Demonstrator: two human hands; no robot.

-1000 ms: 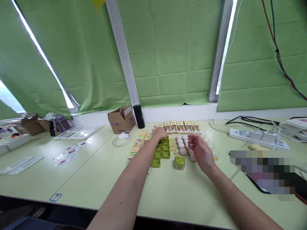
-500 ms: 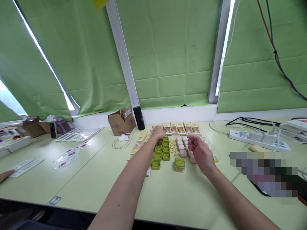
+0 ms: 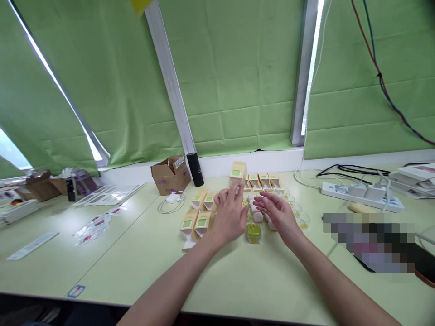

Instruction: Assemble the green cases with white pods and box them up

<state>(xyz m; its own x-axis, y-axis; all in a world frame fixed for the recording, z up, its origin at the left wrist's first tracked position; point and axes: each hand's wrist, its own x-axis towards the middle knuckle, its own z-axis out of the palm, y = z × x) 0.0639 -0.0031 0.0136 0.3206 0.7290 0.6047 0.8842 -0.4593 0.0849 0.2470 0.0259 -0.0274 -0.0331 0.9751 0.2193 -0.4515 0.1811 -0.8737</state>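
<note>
Apparently, a cream-yellow folded-card box with a green label [image 3: 238,170] is pinched at the fingertips of the left hand [image 3: 231,217], raised beside a row of similar card boxes [image 3: 264,181]; the grip is partly hidden. Thin card is best held lightly by its edges, so that creasing is avoided. The right hand [image 3: 280,218] is held empty, fingers loosely extended, near matte, rounded pink blocks [image 3: 258,217]. Between the hands, a clear, square container with a glossy green lid [image 3: 253,230] is seen.
</note>
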